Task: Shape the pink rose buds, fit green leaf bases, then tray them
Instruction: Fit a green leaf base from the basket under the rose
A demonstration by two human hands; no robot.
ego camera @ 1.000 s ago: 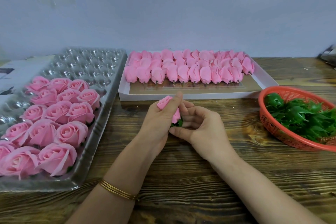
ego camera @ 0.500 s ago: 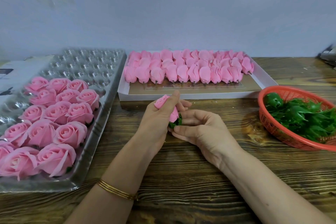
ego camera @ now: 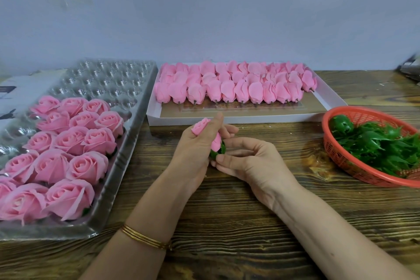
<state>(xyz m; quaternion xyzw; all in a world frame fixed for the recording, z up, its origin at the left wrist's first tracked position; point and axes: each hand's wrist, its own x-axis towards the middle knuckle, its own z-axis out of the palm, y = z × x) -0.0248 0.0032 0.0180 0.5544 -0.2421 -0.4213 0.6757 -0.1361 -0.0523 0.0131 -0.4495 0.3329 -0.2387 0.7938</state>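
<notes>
My left hand [ego camera: 195, 150] grips a pink rose bud [ego camera: 201, 126] above the middle of the wooden table, its fingers wrapped round the petals. A green leaf base [ego camera: 218, 150] sits at the bud's lower end, and my right hand [ego camera: 247, 164] pinches it with thumb and fingertips. Much of the bud is hidden behind my left fingers. Several opened pink roses [ego camera: 68, 141] fill the near part of a clear plastic tray [ego camera: 127, 143] on the left. Rows of closed pink buds [ego camera: 227, 84] lie in a white box [ego camera: 327, 100] at the back.
A red plastic basket [ego camera: 334, 150] with several green leaf bases [ego camera: 375, 143] stands at the right edge. The tray's far cups [ego camera: 109, 79] hold nothing. A grey wall rises behind the table. Bare wood lies in front of my hands.
Both hands have shifted slightly, with the bud tilting a little to the left. My right fingers have closed tighter on the green base.
</notes>
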